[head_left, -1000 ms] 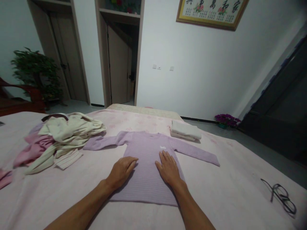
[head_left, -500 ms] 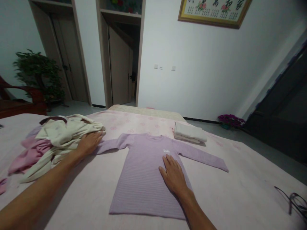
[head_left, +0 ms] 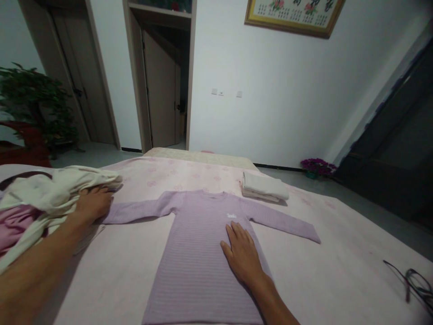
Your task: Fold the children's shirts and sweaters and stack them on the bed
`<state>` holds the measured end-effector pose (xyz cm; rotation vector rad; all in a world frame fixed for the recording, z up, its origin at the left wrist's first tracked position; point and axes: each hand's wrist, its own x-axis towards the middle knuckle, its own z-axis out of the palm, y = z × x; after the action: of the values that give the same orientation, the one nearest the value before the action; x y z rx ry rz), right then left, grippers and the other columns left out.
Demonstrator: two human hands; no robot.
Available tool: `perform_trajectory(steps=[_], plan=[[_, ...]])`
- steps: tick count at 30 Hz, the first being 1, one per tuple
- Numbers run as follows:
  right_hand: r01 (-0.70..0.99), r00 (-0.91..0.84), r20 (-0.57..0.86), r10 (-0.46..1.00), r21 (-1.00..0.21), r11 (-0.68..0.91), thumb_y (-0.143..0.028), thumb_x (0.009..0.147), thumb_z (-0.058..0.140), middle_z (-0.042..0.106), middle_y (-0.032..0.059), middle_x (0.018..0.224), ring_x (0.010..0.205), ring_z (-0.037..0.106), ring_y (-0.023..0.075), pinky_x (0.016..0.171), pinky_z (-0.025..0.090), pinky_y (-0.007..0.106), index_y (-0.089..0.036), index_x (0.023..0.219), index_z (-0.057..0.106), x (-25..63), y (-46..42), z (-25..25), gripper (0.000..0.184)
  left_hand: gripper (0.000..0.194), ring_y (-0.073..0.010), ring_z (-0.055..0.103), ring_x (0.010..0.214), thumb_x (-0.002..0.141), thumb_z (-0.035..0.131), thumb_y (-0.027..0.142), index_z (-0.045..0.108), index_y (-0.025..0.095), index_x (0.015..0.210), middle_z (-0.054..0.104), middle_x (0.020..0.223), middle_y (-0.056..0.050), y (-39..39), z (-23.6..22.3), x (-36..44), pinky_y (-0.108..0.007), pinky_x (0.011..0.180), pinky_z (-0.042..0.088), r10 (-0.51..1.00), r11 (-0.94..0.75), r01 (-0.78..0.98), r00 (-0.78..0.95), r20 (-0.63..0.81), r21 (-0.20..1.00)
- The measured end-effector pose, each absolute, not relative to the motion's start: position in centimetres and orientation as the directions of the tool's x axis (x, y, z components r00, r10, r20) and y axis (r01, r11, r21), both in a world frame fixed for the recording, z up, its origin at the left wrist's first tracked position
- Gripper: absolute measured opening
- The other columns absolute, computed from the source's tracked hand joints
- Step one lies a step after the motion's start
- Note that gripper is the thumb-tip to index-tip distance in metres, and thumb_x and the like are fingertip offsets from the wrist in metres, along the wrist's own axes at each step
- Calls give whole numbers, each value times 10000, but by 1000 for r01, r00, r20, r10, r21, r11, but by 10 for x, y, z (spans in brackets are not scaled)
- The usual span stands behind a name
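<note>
A long-sleeved lilac ribbed sweater (head_left: 199,243) lies flat and face up on the bed, its arms spread and its hem cut off by the bottom of the view. My right hand (head_left: 241,257) rests palm down on its front, fingers apart and holding nothing. Far to the left, my left hand (head_left: 93,203) lies flat at the edge of a crumpled cream garment pile (head_left: 43,194), just beyond the end of the sweater's sleeve (head_left: 135,212). A pink garment (head_left: 15,223) shows beneath the cream cloth.
A pale pink floral bedspread (head_left: 189,178) covers the bed. A folded white cloth stack (head_left: 264,187) lies above the sweater's right sleeve, and black-framed glasses (head_left: 414,284) lie near the right edge. A potted plant (head_left: 30,99) and a red wooden chair (head_left: 23,153) stand at the left.
My left hand has moved left off the sweater's front to the cream pile. My right hand stays on the sweater. The view has shifted, with the pile further left and the sweater lower.
</note>
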<state>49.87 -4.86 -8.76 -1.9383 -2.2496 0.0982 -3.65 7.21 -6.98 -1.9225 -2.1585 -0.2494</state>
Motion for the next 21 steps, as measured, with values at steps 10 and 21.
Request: perform_trajectory(steps=[10, 21], plan=[[976, -141, 94, 986, -156, 154, -488, 1003, 368, 283, 80, 1635, 1522, 204, 274, 1242, 131, 455, -172, 1539, 398, 500, -48, -91, 624, 351, -257, 633, 938, 939, 433, 441, 656, 171, 963, 707, 1000, -97, 75, -80, -12, -369, 916, 411, 988, -25, 997, 35, 151, -70], [974, -140, 109, 984, -167, 157, -468, 996, 384, 302, 88, 1626, 1517, 218, 280, 1240, 136, 458, -164, 1528, 418, 499, -47, -90, 614, 386, -326, 595, 1068, 948, 387, 263, 596, 117, 1238, 620, 1246, -181, 81, -52, -13, -456, 902, 445, 954, 149, 988, -130, 270, -50]])
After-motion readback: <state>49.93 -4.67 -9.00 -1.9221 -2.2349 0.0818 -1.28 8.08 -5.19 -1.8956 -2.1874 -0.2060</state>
